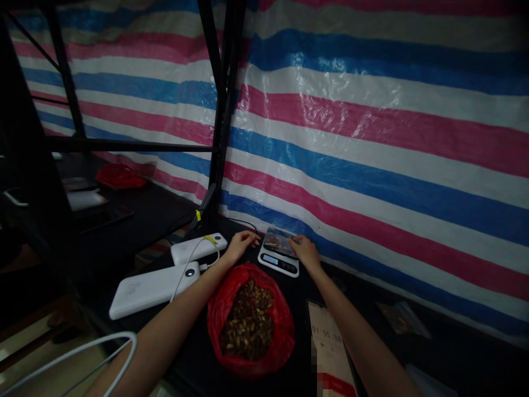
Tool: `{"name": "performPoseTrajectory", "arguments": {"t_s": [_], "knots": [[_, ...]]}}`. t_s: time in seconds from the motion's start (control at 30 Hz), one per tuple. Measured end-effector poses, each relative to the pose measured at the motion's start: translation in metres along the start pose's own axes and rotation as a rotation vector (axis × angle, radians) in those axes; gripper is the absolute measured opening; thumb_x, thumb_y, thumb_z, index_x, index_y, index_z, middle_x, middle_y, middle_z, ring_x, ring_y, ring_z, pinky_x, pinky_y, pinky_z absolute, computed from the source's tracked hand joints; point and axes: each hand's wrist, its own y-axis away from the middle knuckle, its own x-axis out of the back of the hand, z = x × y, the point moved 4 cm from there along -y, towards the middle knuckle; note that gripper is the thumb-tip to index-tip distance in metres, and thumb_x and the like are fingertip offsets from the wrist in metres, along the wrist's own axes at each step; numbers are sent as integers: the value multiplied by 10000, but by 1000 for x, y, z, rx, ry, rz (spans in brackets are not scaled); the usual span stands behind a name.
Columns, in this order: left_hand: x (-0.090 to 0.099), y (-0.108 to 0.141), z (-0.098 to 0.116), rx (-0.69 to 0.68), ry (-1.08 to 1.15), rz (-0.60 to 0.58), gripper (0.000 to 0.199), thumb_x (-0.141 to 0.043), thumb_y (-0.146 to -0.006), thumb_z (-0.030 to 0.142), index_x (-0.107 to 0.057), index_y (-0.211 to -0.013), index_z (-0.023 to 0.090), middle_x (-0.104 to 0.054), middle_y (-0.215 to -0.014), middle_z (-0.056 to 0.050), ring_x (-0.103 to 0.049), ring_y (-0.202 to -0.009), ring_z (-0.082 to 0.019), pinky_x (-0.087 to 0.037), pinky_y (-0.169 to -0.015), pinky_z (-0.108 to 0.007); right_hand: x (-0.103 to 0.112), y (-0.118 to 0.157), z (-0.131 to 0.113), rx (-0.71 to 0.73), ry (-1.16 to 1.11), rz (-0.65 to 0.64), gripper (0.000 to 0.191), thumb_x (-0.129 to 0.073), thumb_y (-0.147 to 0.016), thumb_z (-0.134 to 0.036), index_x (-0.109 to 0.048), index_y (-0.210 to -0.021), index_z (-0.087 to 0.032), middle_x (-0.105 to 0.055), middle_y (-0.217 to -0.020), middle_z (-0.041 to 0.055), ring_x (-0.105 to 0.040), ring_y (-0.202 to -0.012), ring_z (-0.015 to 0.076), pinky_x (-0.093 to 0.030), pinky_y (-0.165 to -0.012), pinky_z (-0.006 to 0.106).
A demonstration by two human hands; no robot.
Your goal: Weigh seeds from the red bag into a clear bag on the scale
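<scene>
Loop of white cable [103, 333] in the lower left corner, over a pale floor [41, 358] far below the fingers. Bare left forearm [177, 314] and right forearm [355, 325] reaching across a black desk [330, 273] to a left hand [238, 247] and a right hand [308, 251]. Left fingers [250, 238] slightly apart and curled, tips just beside a clear packet of brown pieces [279, 241]; right fingers [298, 240] together, resting on the packet's edge, clamped on nothing. Packet on a white kitchen scale [278, 263], between both hands. Nearer than the fingers, a red plastic bag [285, 342] full of brown seeds [247, 322]. Left of the fingers, a white power bank [198, 248] and a larger power bank [151, 290]. Below the right fingers, a phone [328, 342] with a lit screen. Beyond the fingers, a black metal post [219, 110] and a pink, blue and white striped tarp [372, 138] along the desk's far side.
</scene>
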Motion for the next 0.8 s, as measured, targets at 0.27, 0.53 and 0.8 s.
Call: {"name": "performPoseTrajectory", "arguments": {"t_s": [0.27,0.53,0.8], "knots": [[-3,-2,-4,-5,-33,-24,277,-546,-727,349,-630,-786,92,-629,-663,-52,-549,-596,-115,-433,-604,-237,-2,-3,13,-19,13,-11,383,-445,-748,-528,-554,-908,-197,-638,-595,23,-622,-681,215,-413,-605,299],[-1,2,0,-22,-179,-66,382,-467,-764,431,-624,-836,90,-643,-730,-74,-556,-634,-136,-429,-629,-251,30,18,24,15,113,120,388,-358,-809,-505,-570,-962,-218,-654,-798,65,-602,-824,243,-413,-699,355],[-17,22,29,-74,-588,-413,406,-494,-752,515,-663,-870,166,-659,-860,-29,-569,-785,-156,-391,-710,-218,56,45,155,148,342,174,770,-621,-552,-584,-507,-1167,-135,-539,-1142,164,-482,-1069,330,-398,-835,441]]}}
